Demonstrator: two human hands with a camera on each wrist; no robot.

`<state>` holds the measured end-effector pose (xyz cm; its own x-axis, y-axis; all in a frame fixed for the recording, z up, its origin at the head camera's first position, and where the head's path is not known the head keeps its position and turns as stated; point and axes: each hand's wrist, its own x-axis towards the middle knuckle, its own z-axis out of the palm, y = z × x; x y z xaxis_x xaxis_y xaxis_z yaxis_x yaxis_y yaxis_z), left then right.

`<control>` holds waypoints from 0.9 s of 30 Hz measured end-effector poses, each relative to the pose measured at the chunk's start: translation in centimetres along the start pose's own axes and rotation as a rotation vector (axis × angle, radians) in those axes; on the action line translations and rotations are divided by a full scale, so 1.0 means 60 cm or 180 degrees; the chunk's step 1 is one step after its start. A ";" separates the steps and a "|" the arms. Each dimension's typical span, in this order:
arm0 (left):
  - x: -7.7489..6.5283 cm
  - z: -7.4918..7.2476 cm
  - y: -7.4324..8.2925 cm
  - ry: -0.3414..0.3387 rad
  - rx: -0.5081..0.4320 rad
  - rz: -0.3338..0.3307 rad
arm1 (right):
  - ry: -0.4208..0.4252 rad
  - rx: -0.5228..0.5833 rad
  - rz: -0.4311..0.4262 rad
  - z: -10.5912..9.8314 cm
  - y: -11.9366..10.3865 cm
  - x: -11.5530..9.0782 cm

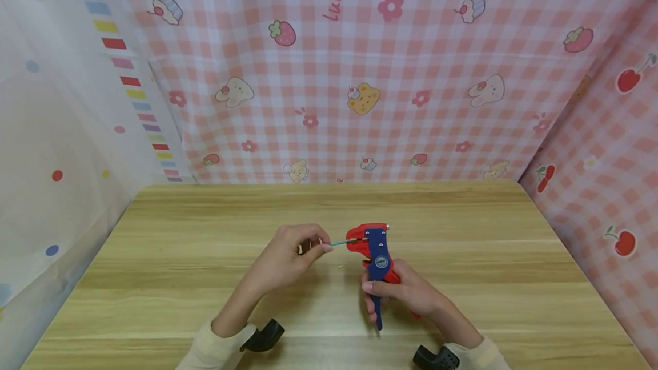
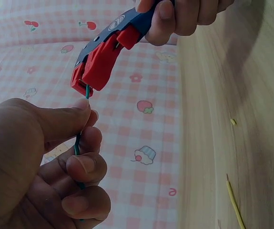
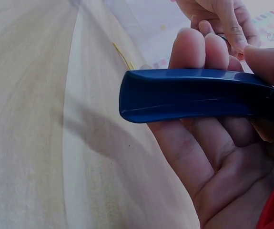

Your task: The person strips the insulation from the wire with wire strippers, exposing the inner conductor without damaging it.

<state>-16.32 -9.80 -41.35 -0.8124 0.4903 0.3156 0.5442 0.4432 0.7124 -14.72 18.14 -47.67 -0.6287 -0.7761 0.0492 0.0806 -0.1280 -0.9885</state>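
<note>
My left hand (image 1: 288, 256) pinches a thin green wire (image 1: 338, 243) between thumb and forefinger; the wire's tail runs down behind the other fingers in the left wrist view. The wire's far end sits in the red jaws of a blue and red wire stripper (image 1: 379, 253). My right hand (image 1: 408, 291) grips the stripper by its handles, head up, above the table. The blue handle (image 3: 189, 95) crosses the fingers in the right wrist view. Below the tool, a small yellow scrap (image 2: 233, 122) lies on the wood, near a yellow wire (image 2: 234, 202) with a bare tip.
The wooden table (image 1: 169, 278) reaches back to a pink checked cloth (image 1: 329, 124) hanging behind it. More patterned cloth hangs at the left and right sides. Black wrist mounts (image 1: 263, 336) stick out from both sleeves.
</note>
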 end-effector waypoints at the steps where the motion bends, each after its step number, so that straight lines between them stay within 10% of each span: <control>1: 0.000 0.000 0.000 0.0005 0.0006 0.0009 | -0.0001 -0.0004 -0.0002 0.000 0.000 0.000; 27: 0.000 0.000 0.000 -0.0046 0.0035 -0.0019 | 0.0398 -0.0251 0.0230 0.018 0.003 0.005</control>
<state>-16.32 -9.79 -41.38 -0.8126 0.4983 0.3022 0.5416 0.4543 0.7073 -14.07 17.19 -47.68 -0.7152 -0.6981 -0.0357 0.0712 -0.0219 -0.9972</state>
